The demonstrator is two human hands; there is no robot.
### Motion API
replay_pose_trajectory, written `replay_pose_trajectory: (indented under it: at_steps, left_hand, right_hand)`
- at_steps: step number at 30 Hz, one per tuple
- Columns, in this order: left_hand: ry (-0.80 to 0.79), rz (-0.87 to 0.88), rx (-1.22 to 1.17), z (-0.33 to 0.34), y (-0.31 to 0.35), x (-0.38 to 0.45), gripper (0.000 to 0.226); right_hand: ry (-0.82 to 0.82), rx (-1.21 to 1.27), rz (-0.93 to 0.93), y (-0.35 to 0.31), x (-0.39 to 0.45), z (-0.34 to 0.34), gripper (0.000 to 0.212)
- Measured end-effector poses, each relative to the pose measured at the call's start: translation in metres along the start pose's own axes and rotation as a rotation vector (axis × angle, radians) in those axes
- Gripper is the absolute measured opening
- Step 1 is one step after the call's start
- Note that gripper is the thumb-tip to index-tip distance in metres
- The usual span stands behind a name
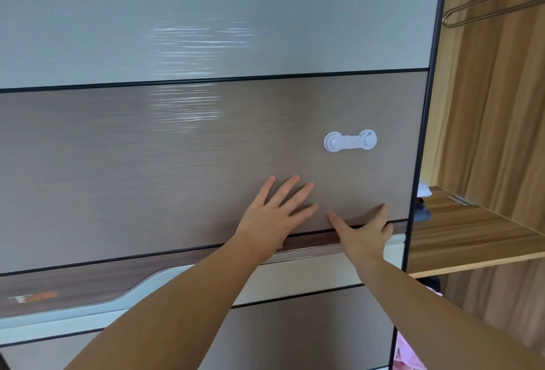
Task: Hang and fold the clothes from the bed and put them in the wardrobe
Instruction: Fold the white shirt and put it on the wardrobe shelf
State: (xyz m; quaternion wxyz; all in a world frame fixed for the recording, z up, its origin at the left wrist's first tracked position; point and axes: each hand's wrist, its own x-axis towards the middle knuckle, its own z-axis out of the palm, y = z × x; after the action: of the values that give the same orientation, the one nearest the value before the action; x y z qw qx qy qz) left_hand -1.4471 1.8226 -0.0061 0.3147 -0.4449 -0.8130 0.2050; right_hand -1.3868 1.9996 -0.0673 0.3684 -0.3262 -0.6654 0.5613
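Both forearms reach up, left hand [272, 213] and right hand [367, 232] pressing flat, fingers spread, on the wardrobe door [177, 163].

A home bedroom, judging by the fitted wardrobe: a glossy sliding door [206, 139] in grey and taupe panels, slid aside from a wood-grain interior [483, 122]. Metal hanger loops [483, 7] up top, a wooden shelf [472, 240] with folded cloth at its edge, pink fabric [407, 352] lower down. White child-safety latch [350, 141] stuck to the door.

Both hands [275, 216] on door [177, 163], wardrobe shelf [472, 240] to R.
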Motion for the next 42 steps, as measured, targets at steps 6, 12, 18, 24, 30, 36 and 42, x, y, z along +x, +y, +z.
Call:
replay_pose_trajectory:
  at_steps: [6,12,18,24,30,36,42]
  left_hand:
    - [-0.005,0.004,0.004,-0.011,0.033,0.034,0.101]
    - [-0.013,0.009,0.013,-0.027,0.074,0.077,0.101]
    - [0.016,0.031,0.025,-0.037,0.112,0.121,0.102]
    - [0.092,0.093,0.056,-0.040,0.144,0.168,0.106]
    - [0.277,0.184,0.038,-0.042,0.172,0.217,0.107]
    - [0.365,0.229,-0.037,-0.056,0.210,0.263,0.091]
    - [0.401,0.264,-0.070,-0.078,0.242,0.303,0.068]
  right_hand:
    - [0.012,-0.004,-0.022,0.011,0.033,-0.036,0.112]
    - [-0.006,0.002,-0.014,0.023,0.071,-0.085,0.111]
    - [-0.032,0.068,0.030,0.028,0.103,-0.124,0.109]
    - [0.016,0.088,0.042,0.034,0.131,-0.149,0.108]
    - [0.060,0.162,0.092,0.046,0.159,-0.182,0.097]
    - [0.082,0.257,0.196,0.056,0.199,-0.216,0.097]
    - [0.102,0.315,0.208,0.066,0.241,-0.258,0.091]
